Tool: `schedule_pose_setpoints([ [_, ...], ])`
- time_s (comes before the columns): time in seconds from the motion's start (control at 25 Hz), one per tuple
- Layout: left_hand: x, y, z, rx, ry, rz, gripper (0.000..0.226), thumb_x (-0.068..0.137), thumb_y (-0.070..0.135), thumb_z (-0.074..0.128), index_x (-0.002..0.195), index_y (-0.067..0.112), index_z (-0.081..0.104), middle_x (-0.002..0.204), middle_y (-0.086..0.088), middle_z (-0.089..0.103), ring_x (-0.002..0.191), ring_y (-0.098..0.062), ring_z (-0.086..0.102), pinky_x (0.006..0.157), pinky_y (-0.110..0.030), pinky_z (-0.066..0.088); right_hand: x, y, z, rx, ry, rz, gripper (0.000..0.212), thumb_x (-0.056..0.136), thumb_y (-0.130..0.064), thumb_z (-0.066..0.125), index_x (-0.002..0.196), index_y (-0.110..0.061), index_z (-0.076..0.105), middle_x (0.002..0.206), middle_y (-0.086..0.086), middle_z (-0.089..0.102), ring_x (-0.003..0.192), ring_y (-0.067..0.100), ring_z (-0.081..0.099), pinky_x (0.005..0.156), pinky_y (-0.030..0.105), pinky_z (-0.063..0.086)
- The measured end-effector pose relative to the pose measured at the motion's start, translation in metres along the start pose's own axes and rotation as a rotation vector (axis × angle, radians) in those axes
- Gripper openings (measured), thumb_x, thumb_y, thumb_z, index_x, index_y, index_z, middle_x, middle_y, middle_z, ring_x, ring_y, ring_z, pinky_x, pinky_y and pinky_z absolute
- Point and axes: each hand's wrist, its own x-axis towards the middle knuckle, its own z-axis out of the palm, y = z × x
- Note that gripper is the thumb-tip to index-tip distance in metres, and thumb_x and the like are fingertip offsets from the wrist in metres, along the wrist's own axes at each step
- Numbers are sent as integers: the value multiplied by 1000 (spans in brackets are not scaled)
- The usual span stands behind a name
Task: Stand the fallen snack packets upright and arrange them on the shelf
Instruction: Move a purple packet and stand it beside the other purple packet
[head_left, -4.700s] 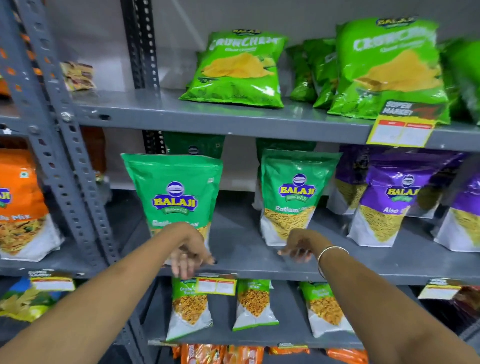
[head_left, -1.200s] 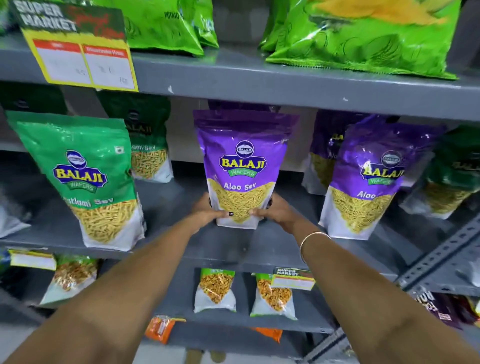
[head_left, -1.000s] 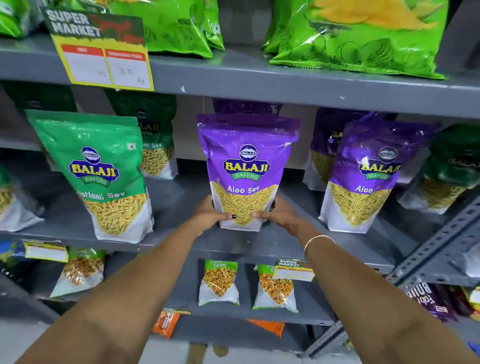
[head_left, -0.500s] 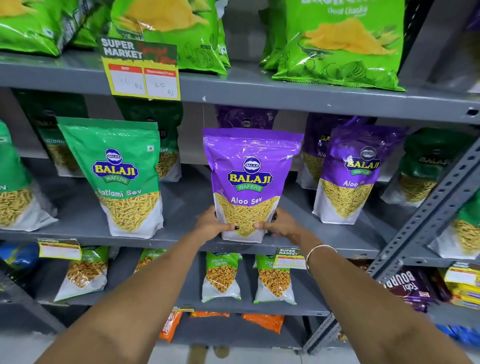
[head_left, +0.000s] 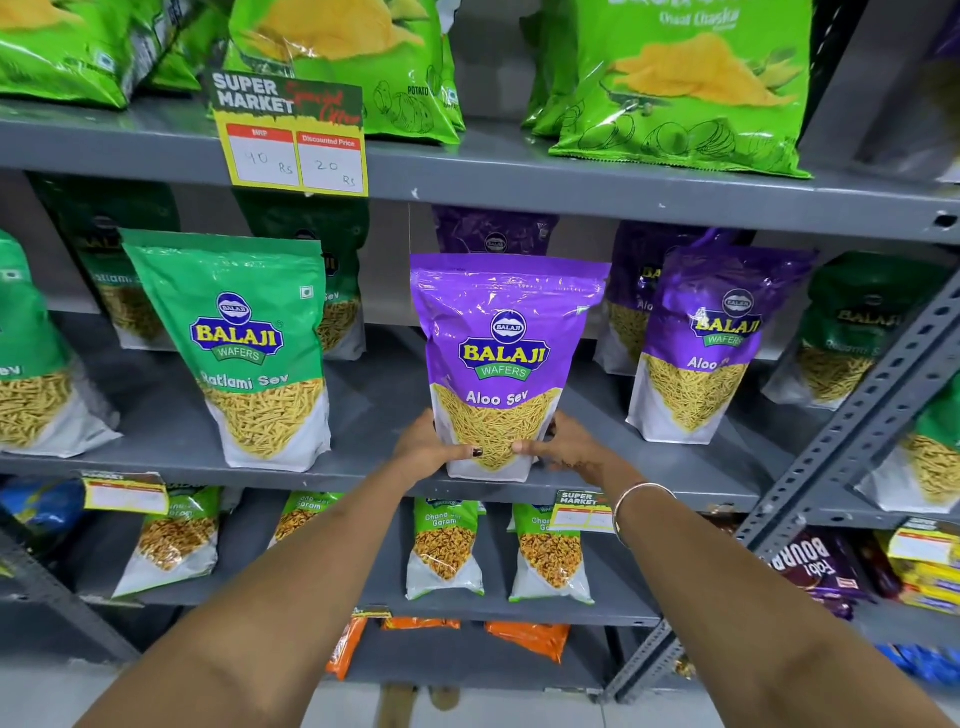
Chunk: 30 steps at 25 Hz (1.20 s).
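Observation:
A purple Aloo Sev packet (head_left: 506, 332) stands upright at the front edge of the grey middle shelf (head_left: 374, 462). My left hand (head_left: 428, 447) grips its lower left corner and my right hand (head_left: 563, 449) grips its lower right corner, thumbs across the front. A second purple Aloo Sev packet (head_left: 714, 343) stands upright to the right, leaning slightly. A green Ratlami Sev packet (head_left: 244, 343) stands upright to the left. More purple and green packets stand behind them in shadow.
Green chip bags (head_left: 680, 88) lie on the top shelf above a yellow price tag (head_left: 296, 140). Small Chana Garam packets (head_left: 444, 551) stand on the lower shelf. A perforated grey upright (head_left: 852, 441) slants at the right, with biscuit packs (head_left: 815, 566) beyond it.
Both hands have stayed on the purple packet's base, which stays upright at the shelf's front edge. The camera view has shifted up and to the right across the shelves.

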Motion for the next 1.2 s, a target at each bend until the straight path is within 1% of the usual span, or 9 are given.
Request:
schedule_pose_setpoints([
  [0.08,-1,1,-1,13,-9,-14,71,68,27,80,129,10,46,136,-8,56,123,-27,52,96,-37,45,-1,0,0,11,2,-12,53,81,-4,67,129,-4,44,115,8,58,84,5,57,50,5,49],
  [0.32,-5,1,-2,0,-76,-37,90,70,21,79,139,8,24,147,-10,40,133,-29,42,99,-37,44,2,2,-2,26,-23,-13,67,76,-10,74,134,-8,41,134,10,55,125,26,51,106,43,43],
  [0.48,-18,8,-8,10,40,166,122,65,33,81,150,15,-3,159,-8,14,145,-28,21,115,-43,29,-10,5,-13,15,99,58,91,74,-22,77,145,-11,21,151,12,32,138,29,35,109,39,36],
  [0.72,-43,26,22,342,527,626,102,79,63,41,149,1,-2,158,-25,-1,147,-33,-4,118,-46,11,-35,25,-72,-30,383,123,78,78,-22,73,140,-1,29,142,17,44,115,24,48,85,28,45],
  [0.84,-46,46,65,424,536,839,95,84,56,41,148,19,-18,159,-9,-16,147,-17,-20,119,-32,-5,-42,45,-120,-35,499,105,84,75,-23,75,142,-2,28,144,15,43,130,31,43,104,39,39],
  [0.92,-42,66,95,511,431,921,94,81,50,47,149,22,-12,160,-7,1,148,-13,-10,118,-30,1,-43,51,-154,15,557,73,77,74,-15,76,137,-1,35,136,14,49,127,32,47,104,40,39],
  [1.0,-31,90,131,521,333,862,89,80,48,50,148,20,-1,156,-12,23,145,-16,8,117,-30,14,-42,53,-184,87,563,63,59,76,-1,72,127,1,43,120,13,51,118,24,48,103,40,38],
  [1.12,-2,125,184,245,110,510,93,81,33,65,150,10,7,158,-9,18,147,-20,17,117,-29,17,-28,57,-215,262,478,20,37,79,20,56,114,12,45,105,7,45,105,18,36,99,35,36],
  [1.2,22,146,211,31,40,262,97,77,22,73,149,6,12,158,-9,18,146,-21,21,115,-28,19,-8,72,-231,344,497,13,48,79,18,58,121,15,36,117,9,48,107,18,38,99,34,36],
])
